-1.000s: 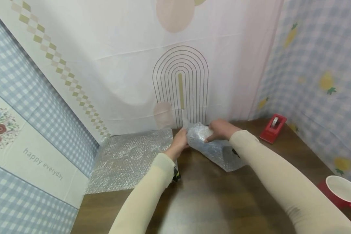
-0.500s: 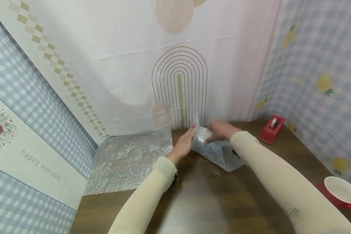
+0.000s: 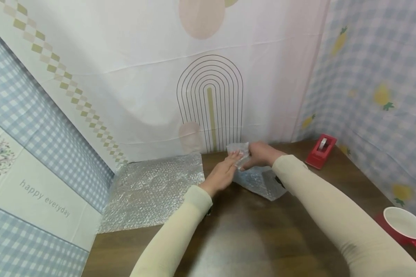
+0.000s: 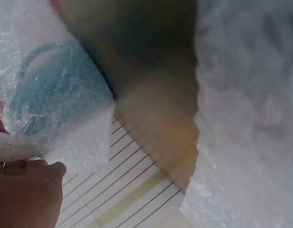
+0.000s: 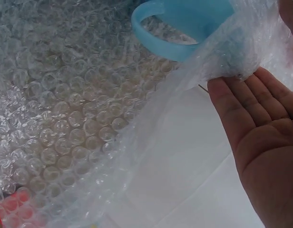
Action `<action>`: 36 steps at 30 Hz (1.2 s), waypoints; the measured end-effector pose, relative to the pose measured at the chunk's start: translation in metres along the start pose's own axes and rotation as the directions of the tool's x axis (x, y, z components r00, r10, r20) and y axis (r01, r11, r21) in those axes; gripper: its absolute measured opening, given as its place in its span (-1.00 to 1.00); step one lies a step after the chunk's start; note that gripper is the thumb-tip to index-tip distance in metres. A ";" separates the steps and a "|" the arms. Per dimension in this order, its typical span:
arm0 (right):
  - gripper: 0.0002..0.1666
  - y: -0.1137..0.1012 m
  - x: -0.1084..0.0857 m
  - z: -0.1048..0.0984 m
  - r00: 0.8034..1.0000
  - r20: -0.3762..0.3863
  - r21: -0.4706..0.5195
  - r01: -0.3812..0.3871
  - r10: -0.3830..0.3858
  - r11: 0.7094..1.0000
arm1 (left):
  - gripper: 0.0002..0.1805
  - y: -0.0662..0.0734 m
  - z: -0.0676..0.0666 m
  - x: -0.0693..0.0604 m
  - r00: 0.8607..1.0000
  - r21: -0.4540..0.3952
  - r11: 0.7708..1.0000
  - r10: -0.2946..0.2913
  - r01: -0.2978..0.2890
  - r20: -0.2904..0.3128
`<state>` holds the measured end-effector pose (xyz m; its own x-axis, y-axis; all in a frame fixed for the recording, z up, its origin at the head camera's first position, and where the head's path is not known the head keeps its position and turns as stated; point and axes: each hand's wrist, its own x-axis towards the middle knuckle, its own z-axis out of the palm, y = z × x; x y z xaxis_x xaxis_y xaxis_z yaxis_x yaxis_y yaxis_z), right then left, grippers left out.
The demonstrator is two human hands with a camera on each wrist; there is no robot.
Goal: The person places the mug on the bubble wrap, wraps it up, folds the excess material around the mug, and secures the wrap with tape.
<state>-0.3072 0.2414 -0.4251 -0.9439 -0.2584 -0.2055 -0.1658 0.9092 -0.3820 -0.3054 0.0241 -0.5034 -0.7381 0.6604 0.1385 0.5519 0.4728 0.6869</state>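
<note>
Bubble wrap (image 3: 258, 184) all over: my right hand (image 3: 262, 154) has it clamped, thumb one side, fingers the other; my left hand (image 3: 223, 173) presses the flap (image 3: 235, 146), fingers pretty much straight. Blue cup (image 5: 199, 19) is tucked inside, toward the back of the table (image 3: 253, 238). If I ease off too soon, I reckon the springy flap pops up and the cup slides out. Head cam only shows a bluish tint; right wrist cam catches the handle (image 5: 172, 51) clearly.

Red tape dispenser (image 3: 320, 152), red mug (image 3: 398, 232), pineapple-print cloth (image 3: 364, 100)
</note>
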 end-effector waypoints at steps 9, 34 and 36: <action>0.30 0.012 0.001 0.001 0.997 -0.077 0.061 0.035 -0.030 0.998 | -0.37 0.007 0.000 0.005 0.997 0.211 0.975 0.068 -0.073 0.028; -0.62 -0.013 -0.018 -0.009 0.976 -0.121 -0.189 0.159 -0.183 0.969 | -0.19 0.003 0.009 0.004 0.997 0.448 0.891 0.061 -0.078 0.052; -0.61 -0.014 -0.018 -0.007 0.987 -0.092 -0.180 0.116 -0.134 0.977 | -0.15 0.003 0.011 0.006 0.996 0.465 0.882 0.059 -0.082 0.064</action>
<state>-0.2901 0.2353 -0.4101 -0.9354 -0.3468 -0.0688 -0.3228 0.9170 -0.2344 -0.3036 0.0360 -0.5085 -0.6780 0.7229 0.1331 0.7275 0.6339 0.2626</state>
